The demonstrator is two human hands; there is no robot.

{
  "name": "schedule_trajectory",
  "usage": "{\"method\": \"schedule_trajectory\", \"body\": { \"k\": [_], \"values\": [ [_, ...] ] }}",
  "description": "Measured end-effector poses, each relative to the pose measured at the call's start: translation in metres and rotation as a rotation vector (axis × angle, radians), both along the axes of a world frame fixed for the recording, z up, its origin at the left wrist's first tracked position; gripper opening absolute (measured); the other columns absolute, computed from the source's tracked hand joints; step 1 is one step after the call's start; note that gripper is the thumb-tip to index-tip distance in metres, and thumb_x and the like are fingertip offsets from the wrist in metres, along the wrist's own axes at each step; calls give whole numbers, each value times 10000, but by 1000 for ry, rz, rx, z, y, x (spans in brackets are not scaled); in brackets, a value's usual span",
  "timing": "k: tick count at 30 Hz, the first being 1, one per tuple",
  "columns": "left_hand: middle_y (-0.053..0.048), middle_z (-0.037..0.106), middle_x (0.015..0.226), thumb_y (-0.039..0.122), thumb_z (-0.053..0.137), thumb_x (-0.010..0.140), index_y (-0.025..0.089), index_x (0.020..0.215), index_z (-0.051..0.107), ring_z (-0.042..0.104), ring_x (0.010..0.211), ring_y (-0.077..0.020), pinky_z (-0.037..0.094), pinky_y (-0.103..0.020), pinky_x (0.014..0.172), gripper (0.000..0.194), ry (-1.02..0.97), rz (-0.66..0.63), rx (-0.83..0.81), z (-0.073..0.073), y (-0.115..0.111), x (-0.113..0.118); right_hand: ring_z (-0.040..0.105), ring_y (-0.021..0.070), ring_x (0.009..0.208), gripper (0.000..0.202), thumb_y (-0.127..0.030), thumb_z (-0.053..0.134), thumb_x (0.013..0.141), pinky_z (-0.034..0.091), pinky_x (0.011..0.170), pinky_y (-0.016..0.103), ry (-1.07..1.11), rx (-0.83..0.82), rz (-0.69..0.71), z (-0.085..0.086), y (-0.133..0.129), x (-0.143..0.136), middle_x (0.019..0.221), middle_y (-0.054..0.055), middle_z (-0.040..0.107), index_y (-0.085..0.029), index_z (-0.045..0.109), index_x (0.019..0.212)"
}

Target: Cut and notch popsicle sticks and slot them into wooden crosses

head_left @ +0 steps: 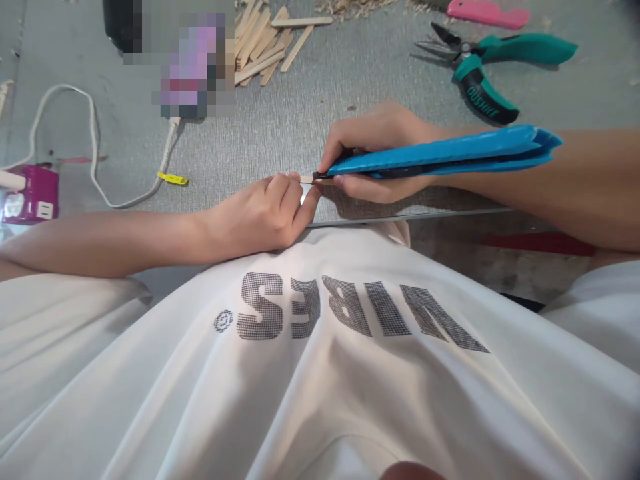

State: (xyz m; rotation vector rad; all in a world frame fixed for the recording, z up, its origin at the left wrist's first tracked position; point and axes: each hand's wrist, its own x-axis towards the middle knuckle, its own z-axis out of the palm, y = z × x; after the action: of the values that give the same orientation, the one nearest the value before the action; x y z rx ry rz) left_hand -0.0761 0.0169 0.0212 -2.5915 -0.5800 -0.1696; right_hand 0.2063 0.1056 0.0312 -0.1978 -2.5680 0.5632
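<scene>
Head view: the left hand [273,208] pinches a stick [307,179], its exposed end pointing toward the right hand [384,127]. That hand is wrapped around a blue tool [440,151], dark tip just beside the left hand. A loosened pinch could let the tip skid into those fingers.

The white shirt [320,373] reads "VIBES"; the pliers' handle [485,93], "OUSHI", then unclear.
</scene>
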Motion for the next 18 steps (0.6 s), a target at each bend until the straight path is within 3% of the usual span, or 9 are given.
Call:
{"method": "schedule_trajectory", "body": {
  "k": [9,18],
  "values": [
    [-285,800,1186,202,440,1086,17,1653,482,793,1048,-342,656,-448,749,598,-19,-5,-81,-1,0,-2,692,115,740,249,-361,502,1067,479,695,223,-9,25,-10,2,0,3,891,-7,760,-189,650,1169],
    [-237,798,1127,180,443,1095,34,1630,527,778,1005,-307,637,-408,732,561,-2,-6,-9,-3,1,-2,678,103,727,220,-330,518,1047,468,686,225,-2,12,-10,0,-1,3,883,-18,763,-193,653,1153]
  ]
}}
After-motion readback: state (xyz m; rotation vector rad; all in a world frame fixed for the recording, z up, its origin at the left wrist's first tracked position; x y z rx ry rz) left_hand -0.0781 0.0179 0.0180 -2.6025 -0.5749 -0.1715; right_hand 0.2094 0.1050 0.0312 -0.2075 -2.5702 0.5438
